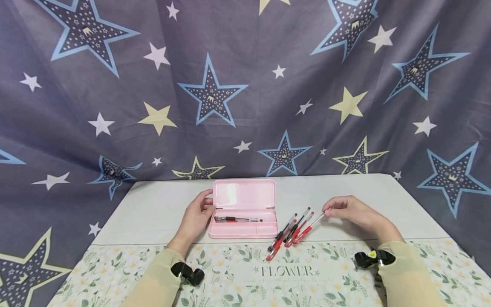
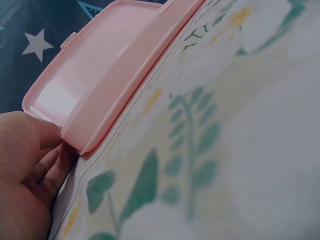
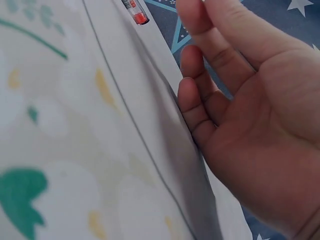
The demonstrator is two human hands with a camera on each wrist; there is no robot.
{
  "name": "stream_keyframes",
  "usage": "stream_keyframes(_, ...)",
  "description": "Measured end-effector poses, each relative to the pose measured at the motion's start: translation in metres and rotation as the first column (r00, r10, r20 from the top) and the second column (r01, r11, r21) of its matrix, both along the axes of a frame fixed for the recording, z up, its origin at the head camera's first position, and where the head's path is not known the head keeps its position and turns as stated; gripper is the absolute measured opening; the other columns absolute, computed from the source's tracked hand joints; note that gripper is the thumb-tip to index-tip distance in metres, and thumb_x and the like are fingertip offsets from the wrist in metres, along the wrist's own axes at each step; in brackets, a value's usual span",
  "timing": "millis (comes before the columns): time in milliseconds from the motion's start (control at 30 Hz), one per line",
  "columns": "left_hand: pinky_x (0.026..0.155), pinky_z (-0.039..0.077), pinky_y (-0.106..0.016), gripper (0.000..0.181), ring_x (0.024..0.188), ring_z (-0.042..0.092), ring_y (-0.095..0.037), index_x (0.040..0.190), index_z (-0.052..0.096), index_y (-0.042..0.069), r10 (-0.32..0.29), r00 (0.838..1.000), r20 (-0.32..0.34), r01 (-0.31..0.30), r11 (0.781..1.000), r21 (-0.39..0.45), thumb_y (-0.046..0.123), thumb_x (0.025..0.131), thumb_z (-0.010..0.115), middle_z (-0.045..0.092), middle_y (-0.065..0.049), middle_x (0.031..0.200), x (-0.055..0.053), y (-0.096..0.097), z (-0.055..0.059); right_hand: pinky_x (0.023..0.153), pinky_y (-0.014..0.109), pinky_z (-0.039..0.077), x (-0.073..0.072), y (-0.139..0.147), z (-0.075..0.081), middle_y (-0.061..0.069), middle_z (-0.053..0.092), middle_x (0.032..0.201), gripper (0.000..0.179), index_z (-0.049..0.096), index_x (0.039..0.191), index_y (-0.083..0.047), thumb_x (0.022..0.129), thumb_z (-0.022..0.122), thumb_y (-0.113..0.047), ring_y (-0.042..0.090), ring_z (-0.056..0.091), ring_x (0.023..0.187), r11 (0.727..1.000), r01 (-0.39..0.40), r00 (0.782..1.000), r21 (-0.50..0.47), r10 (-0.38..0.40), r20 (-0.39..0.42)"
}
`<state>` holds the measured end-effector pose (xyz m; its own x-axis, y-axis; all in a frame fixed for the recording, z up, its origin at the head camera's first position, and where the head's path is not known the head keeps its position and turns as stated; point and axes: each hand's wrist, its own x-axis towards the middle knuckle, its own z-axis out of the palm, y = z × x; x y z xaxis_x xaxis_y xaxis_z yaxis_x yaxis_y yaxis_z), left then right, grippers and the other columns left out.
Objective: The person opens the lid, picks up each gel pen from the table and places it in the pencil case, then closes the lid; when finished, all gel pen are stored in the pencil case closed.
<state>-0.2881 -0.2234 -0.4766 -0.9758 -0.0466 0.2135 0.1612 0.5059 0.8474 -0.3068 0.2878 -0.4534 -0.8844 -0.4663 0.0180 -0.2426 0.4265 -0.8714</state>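
An open pink pencil case (image 1: 233, 230) lies on the table, its lid (image 1: 244, 194) raised at the back. Inside, a black pen (image 1: 238, 219) rests in the long compartment, with a bit of red beside it. My left hand (image 1: 194, 217) holds the case's left end; in the left wrist view its thumb and fingers (image 2: 52, 167) are around the corner. To the right of the case several black and red pens (image 1: 287, 232) lie in a slanted bunch. My right hand (image 1: 354, 212) pinches the upper end of the rightmost red pen (image 1: 307, 231); the fingertips are cut off in the right wrist view.
A floral cloth (image 1: 215, 277) with printed lettering covers the near part of the table; the far part is white (image 1: 165, 200). Behind the table hangs a dark curtain (image 1: 253, 106) with stars.
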Motion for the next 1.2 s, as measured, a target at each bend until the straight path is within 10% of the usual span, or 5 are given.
stream_keyframes(633,0.093,0.057,-0.036,0.055,0.104,0.072,-0.023,0.161,0.053,0.011,-0.007,1.0,0.013,0.007,1.0,0.002,0.003,0.108,0.067,0.075,-0.011,0.12,-0.001,0.001,0.001,0.101,0.019,0.048,0.002,-0.036,0.016,0.005,0.083,0.109,0.03,0.077,0.126,0.007,0.104,0.077,-0.014,0.011,0.074,0.108,0.982,0.104,0.992,-0.156,-0.113,-0.05)
stream_keyframes(1200,0.098,0.055,-0.041,0.056,0.103,0.072,-0.024,0.161,0.053,0.007,-0.013,1.0,-0.006,0.013,1.0,0.004,0.001,0.107,0.067,0.075,-0.013,0.118,-0.001,-0.001,0.0,0.09,0.037,0.055,0.01,-0.097,0.019,0.006,0.081,0.098,0.024,0.078,0.116,0.0,0.106,0.076,-0.022,0.027,0.075,0.104,0.974,0.097,0.994,-0.204,-0.104,-0.026)
